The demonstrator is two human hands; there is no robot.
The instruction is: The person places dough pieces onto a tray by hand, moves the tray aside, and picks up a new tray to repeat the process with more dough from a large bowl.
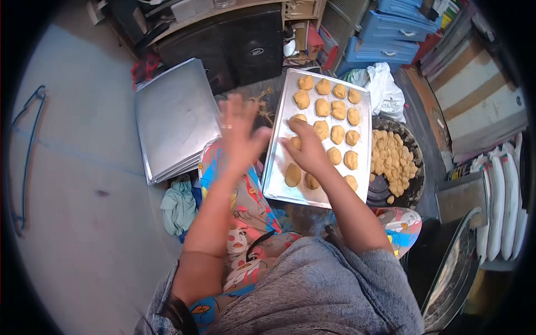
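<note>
A metal tray (272,181) lies before me, tilted a little, with rows of yellowish dough balls (337,134) on it. One flattened dough piece (292,175) rests near its lower left corner. My right hand (306,146) is over the left part of the tray, its fingers at a dough ball (295,143) that it partly covers; whether it grips the ball is unclear. My left hand (241,131) is raised just left of the tray, fingers spread, blurred, with nothing in it.
Stacked empty trays (177,114) stand at the left. A dark round basin (414,184) with a heap of dough balls sits right of the tray. Behind are a white plastic bag (385,92), blue drawers (388,34) and a black cabinet (245,50). A cloth (178,206) lies lower left.
</note>
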